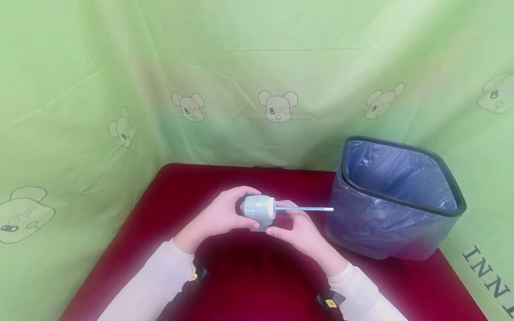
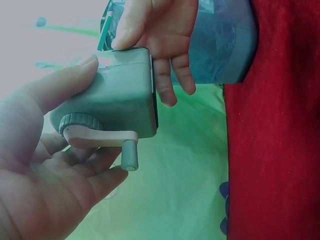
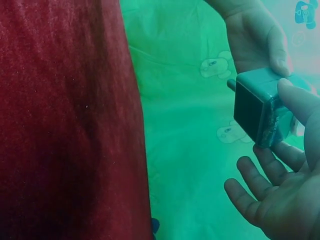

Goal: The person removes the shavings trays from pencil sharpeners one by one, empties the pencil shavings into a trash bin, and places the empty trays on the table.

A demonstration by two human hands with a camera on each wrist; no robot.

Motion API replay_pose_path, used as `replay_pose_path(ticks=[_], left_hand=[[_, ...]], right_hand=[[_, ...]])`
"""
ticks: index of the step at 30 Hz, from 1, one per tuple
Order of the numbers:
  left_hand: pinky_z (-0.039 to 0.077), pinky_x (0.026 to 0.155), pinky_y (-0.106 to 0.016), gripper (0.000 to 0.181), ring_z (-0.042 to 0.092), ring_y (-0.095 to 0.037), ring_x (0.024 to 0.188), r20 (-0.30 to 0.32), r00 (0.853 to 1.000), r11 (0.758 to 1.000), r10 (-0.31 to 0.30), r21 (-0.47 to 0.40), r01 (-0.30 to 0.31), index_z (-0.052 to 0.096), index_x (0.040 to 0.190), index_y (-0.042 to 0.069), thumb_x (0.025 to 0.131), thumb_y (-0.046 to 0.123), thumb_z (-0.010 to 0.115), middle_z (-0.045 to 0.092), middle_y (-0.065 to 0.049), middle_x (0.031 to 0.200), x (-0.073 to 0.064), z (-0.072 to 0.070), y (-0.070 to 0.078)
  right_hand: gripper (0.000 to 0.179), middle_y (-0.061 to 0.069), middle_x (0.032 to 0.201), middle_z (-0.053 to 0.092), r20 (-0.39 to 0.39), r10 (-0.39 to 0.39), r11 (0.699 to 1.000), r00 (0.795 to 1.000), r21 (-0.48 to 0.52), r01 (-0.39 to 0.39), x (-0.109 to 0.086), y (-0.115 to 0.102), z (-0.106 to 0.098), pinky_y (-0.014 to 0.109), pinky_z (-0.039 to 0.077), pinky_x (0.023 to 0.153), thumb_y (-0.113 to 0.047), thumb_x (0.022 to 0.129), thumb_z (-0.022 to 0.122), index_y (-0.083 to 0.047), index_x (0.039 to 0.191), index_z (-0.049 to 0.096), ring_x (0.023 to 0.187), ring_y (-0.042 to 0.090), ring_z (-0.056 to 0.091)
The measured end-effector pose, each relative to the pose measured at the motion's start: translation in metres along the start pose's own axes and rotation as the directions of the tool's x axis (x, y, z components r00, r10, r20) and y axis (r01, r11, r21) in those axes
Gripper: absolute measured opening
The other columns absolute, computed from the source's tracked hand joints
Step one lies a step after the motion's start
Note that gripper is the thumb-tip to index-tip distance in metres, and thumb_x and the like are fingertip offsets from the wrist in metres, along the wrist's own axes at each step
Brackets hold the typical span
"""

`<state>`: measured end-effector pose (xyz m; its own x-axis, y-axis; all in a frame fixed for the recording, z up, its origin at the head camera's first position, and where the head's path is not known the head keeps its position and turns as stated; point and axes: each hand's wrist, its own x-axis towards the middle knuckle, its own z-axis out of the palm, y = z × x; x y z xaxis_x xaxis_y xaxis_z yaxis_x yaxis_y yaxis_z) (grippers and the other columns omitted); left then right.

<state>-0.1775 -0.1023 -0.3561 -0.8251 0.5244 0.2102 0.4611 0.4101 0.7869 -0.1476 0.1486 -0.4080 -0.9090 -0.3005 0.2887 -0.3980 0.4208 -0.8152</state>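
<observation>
A grey-green crank pencil sharpener (image 1: 263,211) is held up above the red table, between both hands. My left hand (image 1: 221,215) grips its crank end, thumb on one side and fingers round the other. In the left wrist view, the crank handle (image 2: 102,137) juts out beside the left palm. From the sharpener's white front a blue pencil (image 1: 305,208) sticks out to the right. My right hand (image 1: 303,232) holds the sharpener's base end between thumb and index finger. The right wrist view shows the dark base (image 3: 247,112) and the other right fingers spread apart from it.
A bin (image 1: 385,232) with a black rim and a bluish plastic liner stands on the right of the red table (image 1: 249,285), close beyond the pencil's tip. Green curtains (image 1: 241,53) with bear-head prints enclose the back and sides.
</observation>
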Motion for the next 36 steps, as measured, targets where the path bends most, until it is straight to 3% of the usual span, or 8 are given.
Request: replay_pose_path(ticks=[17,24,36], left_hand=[[0.056,0.087,-0.038,0.066,0.063,-0.018,0.101,-0.012,1.0,1.0,-0.009,-0.008,0.008,0.063,0.128,0.03,0.071,0.031,0.095,0.065,0.011,0.114,0.001,-0.002,0.004],[0.055,0.087,-0.038,0.064,0.062,-0.015,0.101,0.0,1.0,1.0,0.009,0.018,-0.009,0.064,0.128,0.029,0.072,0.03,0.095,0.065,0.012,0.114,0.009,-0.002,0.003],[0.055,0.087,-0.037,0.065,0.062,-0.013,0.101,-0.005,1.0,0.999,0.015,0.047,-0.014,0.064,0.128,0.029,0.071,0.033,0.095,0.065,0.012,0.113,0.01,0.0,0.0]], right_hand=[[0.06,-0.008,0.126,0.063,-0.03,0.006,1.0,1.0,0.011,-0.006,0.002,-0.004,0.001,0.041,0.055,0.098,-0.034,0.078,0.091,-0.025,0.131,0.063,0.117,0.013,0.062],[0.06,-0.005,0.127,0.064,-0.029,-0.001,1.0,1.0,0.012,0.001,0.005,0.002,-0.002,0.048,0.053,0.101,-0.031,0.079,0.09,-0.022,0.131,0.063,0.118,0.017,0.061],[0.059,-0.008,0.127,0.064,-0.014,-0.003,1.0,1.0,0.003,0.003,0.004,0.003,-0.004,0.05,0.051,0.104,-0.034,0.079,0.089,-0.025,0.132,0.064,0.119,0.014,0.061]])
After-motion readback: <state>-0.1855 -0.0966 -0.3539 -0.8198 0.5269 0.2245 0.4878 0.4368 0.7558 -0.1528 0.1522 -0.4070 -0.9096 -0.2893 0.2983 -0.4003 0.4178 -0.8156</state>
